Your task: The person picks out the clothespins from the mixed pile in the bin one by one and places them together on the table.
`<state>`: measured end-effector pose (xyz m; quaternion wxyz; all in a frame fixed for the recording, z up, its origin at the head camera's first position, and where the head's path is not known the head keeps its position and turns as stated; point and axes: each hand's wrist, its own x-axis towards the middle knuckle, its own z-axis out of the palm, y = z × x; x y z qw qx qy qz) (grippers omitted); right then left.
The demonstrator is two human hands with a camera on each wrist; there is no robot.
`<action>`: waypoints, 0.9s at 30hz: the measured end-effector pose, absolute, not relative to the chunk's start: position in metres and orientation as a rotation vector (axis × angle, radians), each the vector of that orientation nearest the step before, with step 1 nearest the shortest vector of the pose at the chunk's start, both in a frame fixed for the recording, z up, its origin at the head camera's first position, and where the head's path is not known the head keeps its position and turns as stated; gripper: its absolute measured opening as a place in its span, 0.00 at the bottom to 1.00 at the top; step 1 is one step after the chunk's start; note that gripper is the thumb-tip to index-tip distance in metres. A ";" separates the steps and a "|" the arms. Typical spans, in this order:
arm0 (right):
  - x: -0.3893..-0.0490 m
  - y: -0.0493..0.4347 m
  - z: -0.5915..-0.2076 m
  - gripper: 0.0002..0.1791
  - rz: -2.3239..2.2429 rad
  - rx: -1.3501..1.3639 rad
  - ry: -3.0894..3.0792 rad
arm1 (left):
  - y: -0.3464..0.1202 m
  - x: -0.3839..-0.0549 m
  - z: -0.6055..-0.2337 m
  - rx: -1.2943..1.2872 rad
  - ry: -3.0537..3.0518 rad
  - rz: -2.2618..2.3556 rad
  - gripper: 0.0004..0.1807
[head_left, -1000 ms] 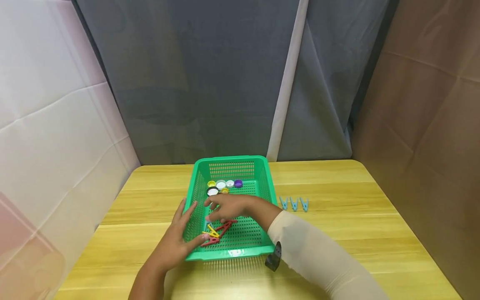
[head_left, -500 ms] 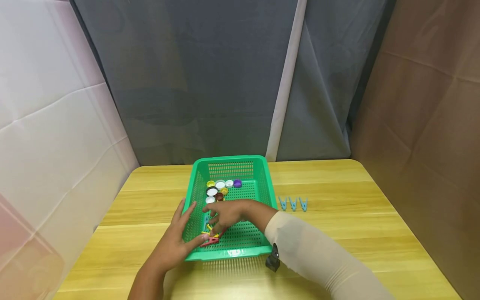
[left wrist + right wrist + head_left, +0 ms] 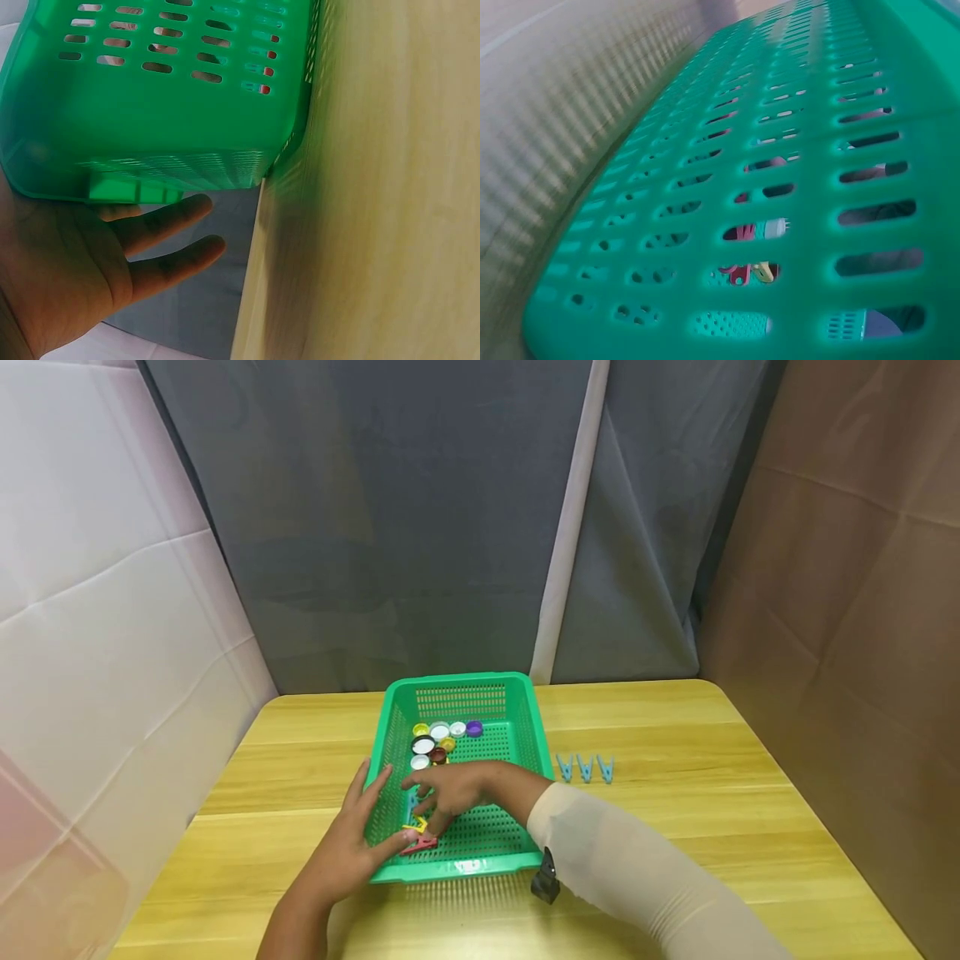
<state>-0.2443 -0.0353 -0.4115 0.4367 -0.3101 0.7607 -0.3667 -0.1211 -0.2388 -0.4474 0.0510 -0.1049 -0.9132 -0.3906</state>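
Note:
My left hand (image 3: 352, 831) lies on the near left corner of a green plastic basket (image 3: 491, 864), fingers spread straight at its left rim. In the left wrist view the straight fingers (image 3: 176, 262) extend past the basket's outer wall. My right hand (image 3: 453, 789) reaches into the basket with bent fingers, its thumb and fingertips around a yellow clothespin (image 3: 422, 822). Below that is a red clothespin (image 3: 422, 844); a blue clothespin (image 3: 412, 803) shows beside the right fingertips. Through slots in the right wrist view, a red piece (image 3: 739, 274) shows.
Several bottle caps, including a purple cap (image 3: 474, 728) and a brown cap (image 3: 438, 756), lie farther back in the basket. On the wooden table (image 3: 660, 727), three blue clothespins (image 3: 585, 768) stand in a row right of the basket. A grey curtain (image 3: 420, 527) hangs behind.
My right hand has shifted slightly nearer, down to the yellow clothespin, uncovering the white and brown caps. The red clothespin at its right is now hidden. My left hand stays put.

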 end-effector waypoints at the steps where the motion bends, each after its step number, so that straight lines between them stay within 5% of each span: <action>1: -0.244 -0.035 -0.412 0.52 -0.908 -0.771 1.896 | -0.239 -0.121 -0.447 -0.318 -2.780 -1.190 0.52; 27: -0.249 -0.032 -0.406 0.49 -0.778 -0.781 2.023 | -0.238 -0.121 -0.447 -0.306 -2.772 -1.198 0.53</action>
